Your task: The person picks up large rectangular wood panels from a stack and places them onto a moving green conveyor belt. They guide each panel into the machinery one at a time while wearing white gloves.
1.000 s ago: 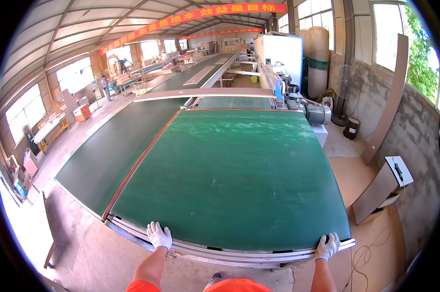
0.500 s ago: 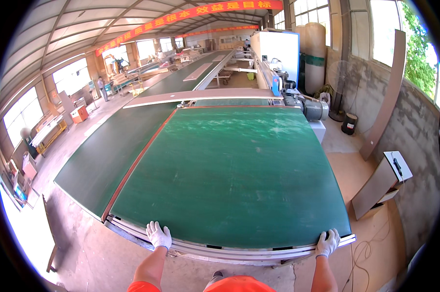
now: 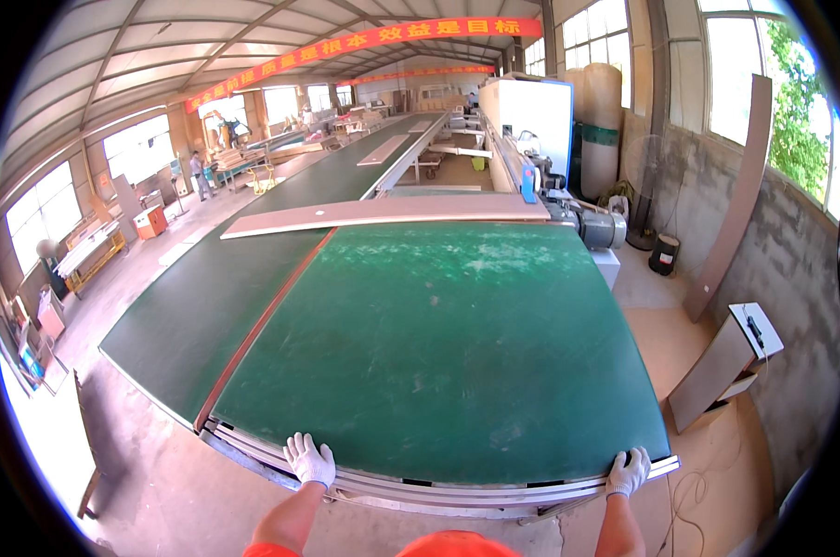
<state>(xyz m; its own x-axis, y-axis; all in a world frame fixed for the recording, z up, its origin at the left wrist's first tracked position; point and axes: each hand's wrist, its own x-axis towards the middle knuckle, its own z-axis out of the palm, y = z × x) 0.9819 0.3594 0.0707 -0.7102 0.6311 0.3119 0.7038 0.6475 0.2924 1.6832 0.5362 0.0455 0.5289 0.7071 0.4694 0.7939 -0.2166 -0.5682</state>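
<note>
A wide green conveyor belt (image 3: 438, 362) spreads out in front of me, its near edge framed by a metal rail (image 3: 494, 498). My left hand (image 3: 309, 461), in a white knit glove, rests on that near edge with fingers spread. At the right corner my right hand (image 3: 629, 472), gloved alike, lies over the edge with its fingers apart and slightly bent. Neither hand holds a loose thing. Across the far end of the belt lies a long pinkish-brown panel (image 3: 392, 213), well beyond both hands.
A darker belt (image 3: 197, 325) runs along the left behind a reddish strip (image 3: 262, 330), carrying smaller panels (image 3: 383, 150) farther off. A motor (image 3: 602, 229) sits at the far right corner. Right of the belt stand a small cabinet (image 3: 712, 376) and a leaning board (image 3: 731, 204). A cable trails on the floor.
The long panel has come toward me onto the belt's far end and turned slightly, its left end nearer. Both hands stay at the near edge. The view has tilted up a little.
</note>
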